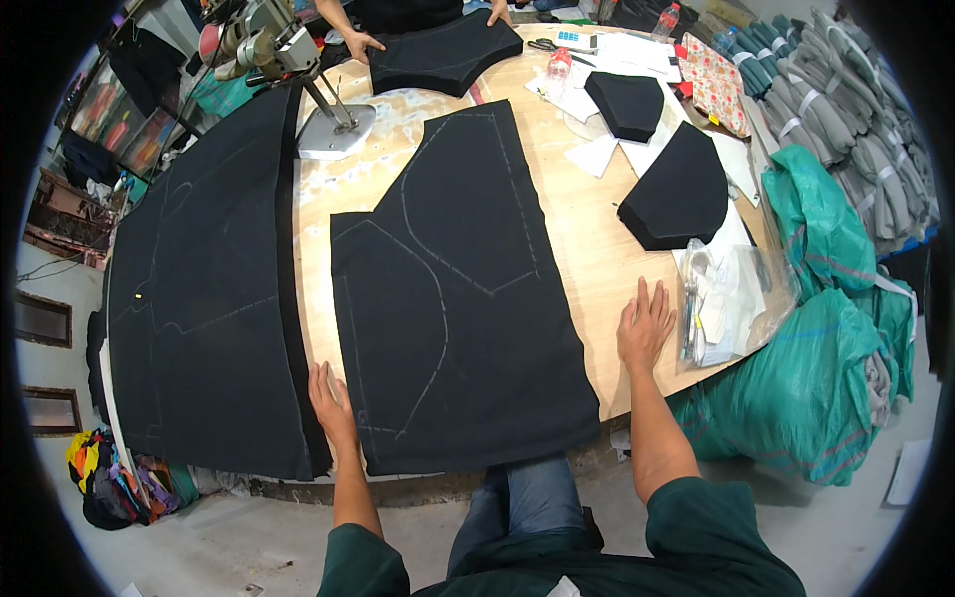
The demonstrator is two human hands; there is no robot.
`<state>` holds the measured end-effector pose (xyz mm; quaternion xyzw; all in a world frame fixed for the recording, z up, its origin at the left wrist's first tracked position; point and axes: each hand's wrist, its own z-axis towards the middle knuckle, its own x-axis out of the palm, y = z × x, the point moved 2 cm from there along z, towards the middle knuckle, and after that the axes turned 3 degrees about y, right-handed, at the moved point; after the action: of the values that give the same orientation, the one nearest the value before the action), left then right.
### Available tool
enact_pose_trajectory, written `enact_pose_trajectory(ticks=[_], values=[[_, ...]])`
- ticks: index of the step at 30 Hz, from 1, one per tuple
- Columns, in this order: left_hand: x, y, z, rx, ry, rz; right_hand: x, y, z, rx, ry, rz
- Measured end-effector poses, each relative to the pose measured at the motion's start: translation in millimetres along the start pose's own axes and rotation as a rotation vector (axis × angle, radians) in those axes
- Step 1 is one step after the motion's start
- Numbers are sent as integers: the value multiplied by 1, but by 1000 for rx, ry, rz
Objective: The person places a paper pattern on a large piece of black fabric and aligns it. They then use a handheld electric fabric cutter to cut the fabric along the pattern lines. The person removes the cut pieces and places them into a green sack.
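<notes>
My left hand (333, 403) lies with fingers stretched out on the narrow strip of wood between two black fabric pieces, close to the near left corner of the middle one. That middle black fabric stack (458, 298) carries chalk outlines of pattern parts. On its left, a larger chalk-marked black fabric stack (204, 298) spreads to the table's edge. My right hand (647, 323) rests flat, fingers apart, on the bare wood beside a clear plastic bag (731, 303) of papers and tools. Neither hand holds anything.
A fabric cutting machine (338, 129) stands on its metal base at the far left. Across the table, a person's hands (363, 45) touch a cut black stack (448, 55). Two cut black stacks (681, 194) lie right, near papers and scissors. Green sacks (796, 388) bulge beside the table.
</notes>
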<state>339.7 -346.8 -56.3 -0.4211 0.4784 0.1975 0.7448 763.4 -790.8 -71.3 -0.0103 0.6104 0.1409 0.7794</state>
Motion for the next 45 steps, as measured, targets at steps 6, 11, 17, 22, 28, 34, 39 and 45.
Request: enact_pose_trajectory(ticks=[6,11,17,22,28,34,39,45], values=[[-1,2,-1,7,-5,-6,0,3,-1,-1,1,-10],[0,0,2,1,-3,2,-3,4,-1,7,6,9],[5,10,0,17,-26,-29,-4,1,1,8,4,10],[5,12,1,60,-42,-25,-4,4,1,14,11,45],[4,6,0,31,-15,-37,-6,0,1,29,16,44],[5,10,0,2,-6,-10,-9,3,1,41,41,45],[3,6,0,9,-4,-22,-9,3,1,51,57,48],[3,6,0,12,3,-14,-8,2,1,50,71,40]])
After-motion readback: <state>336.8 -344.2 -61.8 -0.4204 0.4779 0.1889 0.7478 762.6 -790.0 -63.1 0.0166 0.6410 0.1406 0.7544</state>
